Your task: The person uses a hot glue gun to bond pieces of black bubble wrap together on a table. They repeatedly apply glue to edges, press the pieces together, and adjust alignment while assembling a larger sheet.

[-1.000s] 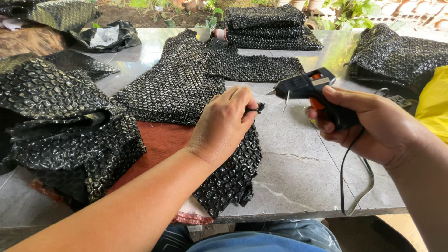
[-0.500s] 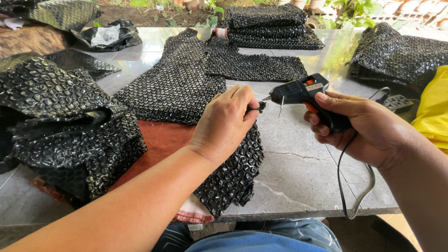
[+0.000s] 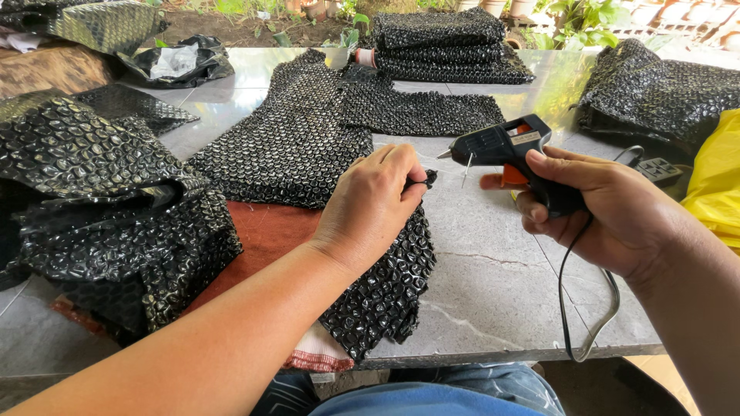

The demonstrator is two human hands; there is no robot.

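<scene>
My left hand [image 3: 375,206] pinches the far corner of a black bubble-wrap piece [image 3: 385,289] that lies on a red-brown cloth [image 3: 258,239] near the table's front edge. My right hand [image 3: 597,208] grips a black hot glue gun [image 3: 501,146] with an orange trigger. The gun's metal tip points left, a short way from my left fingers and above the stone tabletop [image 3: 493,270]. Its black cord [image 3: 574,308] loops down over the table's front edge.
A long black bubble-wrap sheet [image 3: 301,139] runs away from me. Folded stacks [image 3: 447,42] sit at the back, crumpled heaps [image 3: 100,208] at left and a bundle [image 3: 663,92] at right. A yellow bag [image 3: 717,177] and a power strip [image 3: 655,168] lie at right.
My right hand has brought the glue gun leftward and closer to my left hand. My left hand keeps its pinch on the bubble wrap's corner.
</scene>
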